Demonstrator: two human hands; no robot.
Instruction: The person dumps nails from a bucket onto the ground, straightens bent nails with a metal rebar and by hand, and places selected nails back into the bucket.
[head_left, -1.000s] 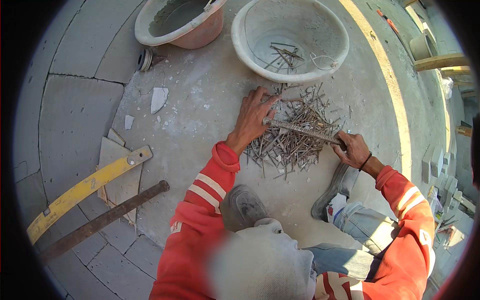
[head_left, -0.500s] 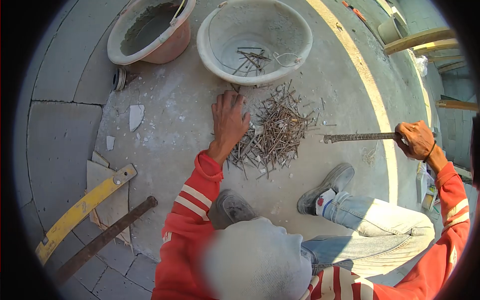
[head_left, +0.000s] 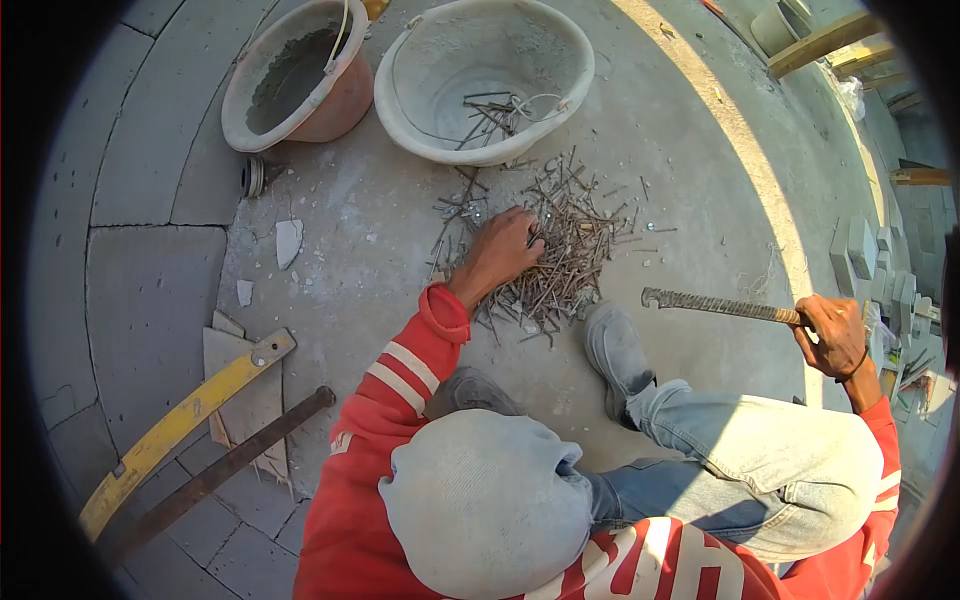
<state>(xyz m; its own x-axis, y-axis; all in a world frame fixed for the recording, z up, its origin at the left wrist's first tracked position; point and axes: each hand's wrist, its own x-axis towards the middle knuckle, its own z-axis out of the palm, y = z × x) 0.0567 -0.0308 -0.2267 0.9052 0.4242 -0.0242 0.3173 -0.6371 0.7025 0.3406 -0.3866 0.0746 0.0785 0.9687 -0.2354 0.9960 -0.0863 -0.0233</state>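
Note:
My left hand (head_left: 505,248) is on the top of a heap of rusty nails (head_left: 570,255) on the concrete floor. Its fingers are curled together among the nails; what they pinch, if anything, is hidden. Out to the right, my right hand (head_left: 835,338) is wrapped round one end of a ribbed steel bar (head_left: 725,303). The bar's notched far end points left toward the heap, above the floor and apart from it. Beyond the heap stands a pale, dusty bucket (head_left: 440,75) with some nails (head_left: 488,118) and a wire handle inside.
A reddish bucket (head_left: 345,105) with grey residue stands at the upper left. A yellow curved metal strip (head_left: 190,415) and a rusty pipe (head_left: 235,465) lie at the lower left. My shoes (head_left: 615,350) are close to the heap. Wooden pieces (head_left: 825,45) and blocks (head_left: 860,248) are at the right.
My left hand has moved from near the pale bucket's rim down and right onto the heap. More nails now lie spread left of it. My right hand and the bar have dropped slightly and tilted.

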